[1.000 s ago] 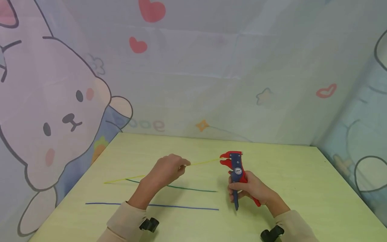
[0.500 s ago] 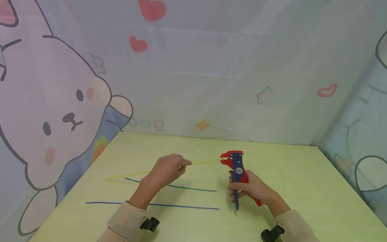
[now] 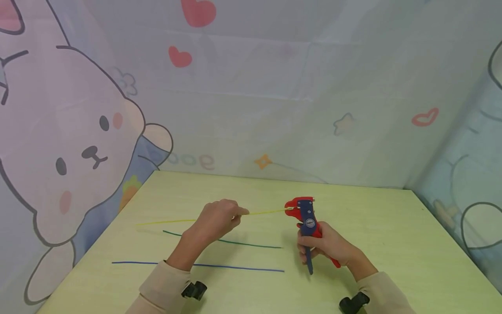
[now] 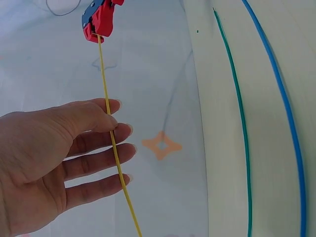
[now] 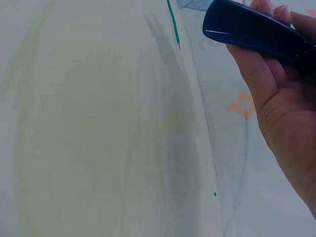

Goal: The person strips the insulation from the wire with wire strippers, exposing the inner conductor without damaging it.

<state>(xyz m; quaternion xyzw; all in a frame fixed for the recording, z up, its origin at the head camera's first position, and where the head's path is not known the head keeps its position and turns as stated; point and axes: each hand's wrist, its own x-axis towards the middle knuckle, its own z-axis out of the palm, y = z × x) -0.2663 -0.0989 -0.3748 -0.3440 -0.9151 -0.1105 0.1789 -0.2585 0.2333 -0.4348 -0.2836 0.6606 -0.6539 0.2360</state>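
My left hand (image 3: 218,221) pinches a yellow wire (image 3: 266,212) between thumb and forefinger. In the left wrist view the other fingers lie behind the wire (image 4: 104,79), spread apart. The wire's far end sits in the jaws of a red and blue wire stripper (image 3: 307,214), which look closed around it. Gripping the tool by its handles is my right hand (image 3: 331,245), held above the table. In the right wrist view only a dark handle (image 5: 247,29) of the stripper shows; its head is out of that picture. The yellow wire's other end stretches left past my left hand.
On the pale yellow table (image 3: 392,244) lie a green wire (image 3: 251,245) and, nearer me, a blue wire (image 3: 243,268). The green wire's tip (image 5: 179,47) shows bare copper. A tiny green bit (image 5: 215,194) lies near the table's edge. A printed cloth (image 3: 274,109) hangs behind.
The stripper's jaws have come together on the yellow wire, and its blue handle has swung slightly right. The yellow wire's left end has risen in view and straightened. My left hand stays nearly still.
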